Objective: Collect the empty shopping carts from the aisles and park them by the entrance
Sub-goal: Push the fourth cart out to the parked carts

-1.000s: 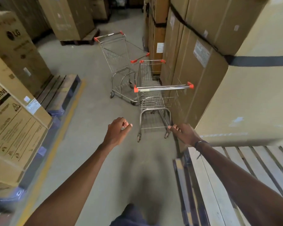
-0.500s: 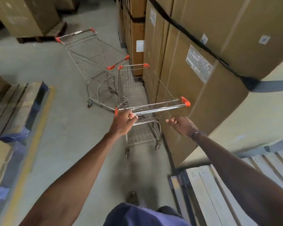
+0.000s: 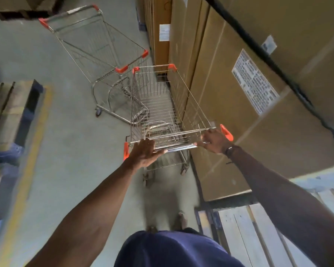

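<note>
An empty wire shopping cart (image 3: pixel 158 106) with orange corner caps stands right in front of me, close along the cardboard boxes on the right. My left hand (image 3: pixel 144 154) grips the left end of its chrome handle bar. My right hand (image 3: pixel 213 141) grips the right end, just inside the orange end cap. A second empty cart (image 3: pixel 96 47) stands farther ahead and to the left, angled, its front corner almost touching the near cart's front.
Tall strapped cardboard boxes (image 3: pixel 249 89) wall the right side. A wooden pallet (image 3: pixel 258 234) lies at the lower right, another pallet (image 3: pixel 14 105) at the left behind a yellow floor line (image 3: pixel 33 151). Bare concrete floor (image 3: pixel 69 143) runs between them.
I have walked up to the near cart. My left hand closed on the handle first, then my right hand reached up and took the other end.
</note>
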A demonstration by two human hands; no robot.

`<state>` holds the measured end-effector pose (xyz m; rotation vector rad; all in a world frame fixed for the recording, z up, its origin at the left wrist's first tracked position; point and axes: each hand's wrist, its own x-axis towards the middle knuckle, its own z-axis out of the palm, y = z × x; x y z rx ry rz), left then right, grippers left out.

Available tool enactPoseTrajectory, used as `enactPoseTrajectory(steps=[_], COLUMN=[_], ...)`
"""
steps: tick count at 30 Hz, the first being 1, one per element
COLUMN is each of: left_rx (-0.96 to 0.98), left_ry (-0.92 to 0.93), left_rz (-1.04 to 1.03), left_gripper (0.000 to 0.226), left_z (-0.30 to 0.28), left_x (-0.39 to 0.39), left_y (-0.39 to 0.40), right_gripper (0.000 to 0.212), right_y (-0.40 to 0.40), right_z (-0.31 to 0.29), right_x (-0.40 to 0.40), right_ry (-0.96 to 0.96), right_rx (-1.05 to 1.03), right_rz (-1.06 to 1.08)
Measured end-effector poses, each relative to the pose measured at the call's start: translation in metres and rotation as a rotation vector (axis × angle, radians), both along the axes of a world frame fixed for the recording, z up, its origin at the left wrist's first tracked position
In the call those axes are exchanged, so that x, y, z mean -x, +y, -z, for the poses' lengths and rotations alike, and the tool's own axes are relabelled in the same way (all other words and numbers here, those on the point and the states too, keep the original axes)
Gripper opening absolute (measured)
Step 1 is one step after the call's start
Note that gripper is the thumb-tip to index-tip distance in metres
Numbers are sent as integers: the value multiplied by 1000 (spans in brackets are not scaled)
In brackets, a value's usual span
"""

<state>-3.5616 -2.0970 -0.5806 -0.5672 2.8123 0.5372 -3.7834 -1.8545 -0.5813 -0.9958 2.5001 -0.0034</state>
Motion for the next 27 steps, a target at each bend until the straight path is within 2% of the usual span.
enactPoseTrajectory(steps=[2, 3, 5, 6, 8, 10, 15, 19, 23, 27], left_rx=[56, 91, 138, 156, 161, 163, 108, 122, 116, 103], left_ry=[-26, -33, -59, -78, -133, -150, -153, -185, -158, -117], left_rz=[-12, -8, 1, -2, -48, -62, 14, 18, 84, 145], left_gripper=[74, 75, 78, 82, 95, 103, 99, 114, 105, 111], left_z=[-3, -2, 1, 3, 13, 17, 4, 11, 1, 7], left_x=[-3, -4, -3, -2, 1, 0, -2, -13, -32, -56], left_y=[0, 0, 0, -1, -8, -18, -49, -83, -103, -139], right_gripper=[93, 100, 130, 135, 126, 131, 145, 142, 135, 128], right_y=[-6, -8, -9, -9, -9, -12, -27, -38, -57, -77], right_z=[-6, -7, -3, 2, 8, 15, 20, 19, 22, 24], right_x=[12, 17, 30, 36, 37, 33, -1, -36, -64, -102], right_ry=[-19, -29, -36, -29, -23, 21, 148, 166, 137, 183], right_rx=[-97, -142, -234, -258, -254, -245, -211, -178, -188, -205], right_rz=[-80, -120, -190, -198, -187, -178, -156, -52, 31, 90])
